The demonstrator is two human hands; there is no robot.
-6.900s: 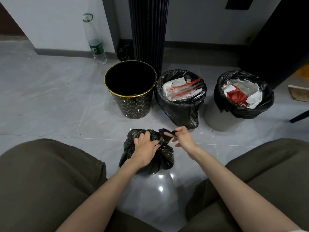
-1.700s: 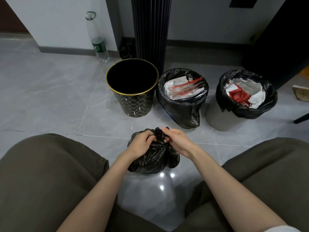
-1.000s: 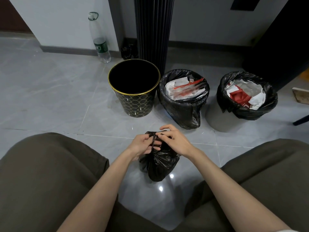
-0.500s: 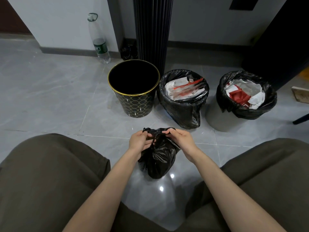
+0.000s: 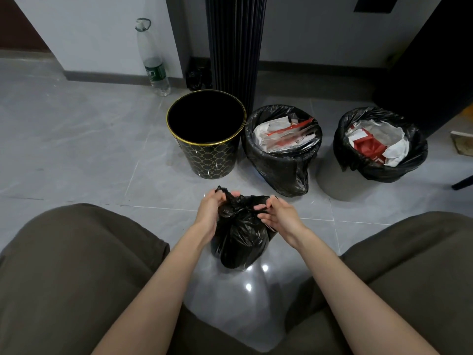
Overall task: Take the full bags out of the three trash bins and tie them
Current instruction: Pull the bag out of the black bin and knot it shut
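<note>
A small black trash bag (image 5: 239,242) stands on the floor between my knees. My left hand (image 5: 211,210) grips one twisted end of the bag's mouth, and my right hand (image 5: 277,215) pinches the other end; a knot sits between them. Behind it stand three bins in a row: a black bin with a gold rim (image 5: 206,135), with no bag in it, a middle bin lined with a black bag (image 5: 282,152) full of paper, and a grey bin (image 5: 332,180) on the right whose black bag (image 5: 381,144) holds red and white paper.
My knees in olive trousers (image 5: 76,272) flank the bag on both sides. A plastic bottle (image 5: 152,57) stands by the wall at the back left. A dark fluted column (image 5: 235,44) rises behind the bins, and dark furniture (image 5: 435,60) fills the back right.
My hands have pulled the bag's two ends a little further apart, tightening the knot. The bag has shifted slightly; the bins have not moved.
</note>
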